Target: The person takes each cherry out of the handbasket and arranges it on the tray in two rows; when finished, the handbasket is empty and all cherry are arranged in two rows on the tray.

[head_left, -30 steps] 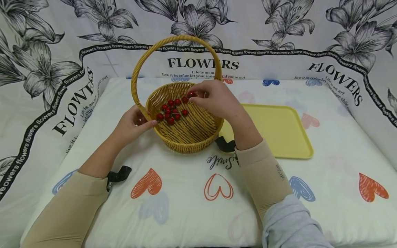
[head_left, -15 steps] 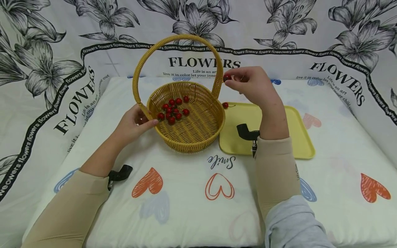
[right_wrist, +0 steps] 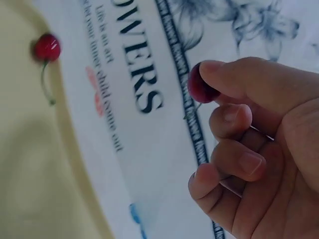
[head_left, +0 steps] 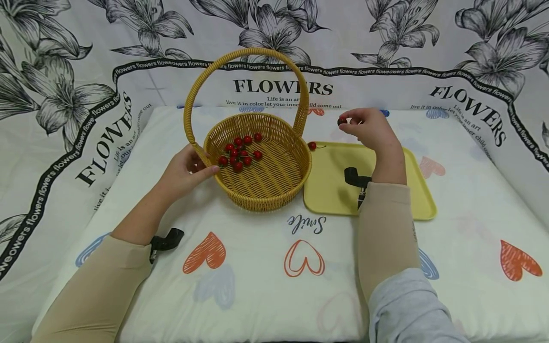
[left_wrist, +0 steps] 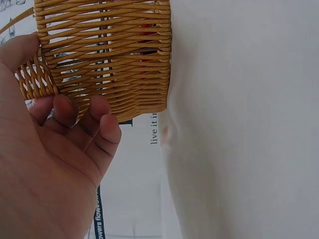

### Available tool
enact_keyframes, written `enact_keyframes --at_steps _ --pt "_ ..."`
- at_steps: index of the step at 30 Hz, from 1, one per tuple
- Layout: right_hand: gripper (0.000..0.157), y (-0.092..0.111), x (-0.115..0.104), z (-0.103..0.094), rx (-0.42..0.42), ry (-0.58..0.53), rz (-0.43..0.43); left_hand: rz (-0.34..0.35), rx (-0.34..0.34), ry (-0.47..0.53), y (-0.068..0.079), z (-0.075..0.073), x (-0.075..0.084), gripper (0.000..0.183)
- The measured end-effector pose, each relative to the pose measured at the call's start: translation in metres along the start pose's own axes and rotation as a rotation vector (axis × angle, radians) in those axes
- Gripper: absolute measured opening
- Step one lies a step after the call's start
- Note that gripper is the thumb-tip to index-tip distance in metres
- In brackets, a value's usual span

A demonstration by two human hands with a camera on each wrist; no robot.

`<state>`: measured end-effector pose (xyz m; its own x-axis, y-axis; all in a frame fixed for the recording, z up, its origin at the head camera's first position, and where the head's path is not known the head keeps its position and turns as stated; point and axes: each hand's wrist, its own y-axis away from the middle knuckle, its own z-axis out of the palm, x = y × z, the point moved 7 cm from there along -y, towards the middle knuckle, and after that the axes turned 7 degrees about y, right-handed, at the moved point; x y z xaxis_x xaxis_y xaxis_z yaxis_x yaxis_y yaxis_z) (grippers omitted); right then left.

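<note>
Meanwhile the right hand (head_left: 371, 129) is pinching a cherry (head_left: 341, 121) above the yellow tray (head_left: 411, 190) — the left hand (head_left: 184, 172) is gripping, steadying the wicker basket (head_left: 257, 190).

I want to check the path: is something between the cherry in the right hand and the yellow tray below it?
Nothing visible is in the way. The right hand pinches the cherry above the far edge of the yellow tray. One other cherry lies at the tray's far left corner, well aside.
</note>
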<state>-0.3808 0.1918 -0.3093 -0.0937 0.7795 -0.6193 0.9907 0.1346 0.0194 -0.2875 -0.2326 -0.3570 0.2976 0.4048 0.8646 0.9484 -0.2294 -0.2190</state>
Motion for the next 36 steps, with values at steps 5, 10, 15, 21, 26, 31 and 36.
enact_keyframes --at_steps 5,10,15,21,26,31,36 --pt "0.037 -0.012 0.014 0.019 -0.068 0.059 -0.005 0.001 0.004 0.005 0.0 0.0 -0.001 0.036" --pt "0.034 -0.02 0.022 0.04 -0.139 0.102 0.01 0.013 0.0 -0.002 0.002 0.0 0.006 0.033" --pt "0.03 -0.024 0.026 0.055 -0.19 0.146 0.029 0.022 0.001 -0.006 0.001 -0.001 0.002 0.033" --pt "0.026 -0.023 0.027 0.064 -0.207 0.156 0.044 0.018 0.002 -0.004 0.0 0.0 -0.002 0.033" --pt "0.025 -0.024 0.028 0.066 -0.206 0.151 0.052 0.011 0.004 -0.003 0.0 0.0 -0.002 0.034" --pt "0.026 -0.023 0.028 0.066 -0.215 0.145 0.058 0.011 0.001 -0.015 0.001 0.0 0.0 0.032" --pt "0.031 -0.024 0.029 0.062 -0.204 0.138 0.051 0.006 0.005 -0.015 0.002 -0.001 0.0 0.033"
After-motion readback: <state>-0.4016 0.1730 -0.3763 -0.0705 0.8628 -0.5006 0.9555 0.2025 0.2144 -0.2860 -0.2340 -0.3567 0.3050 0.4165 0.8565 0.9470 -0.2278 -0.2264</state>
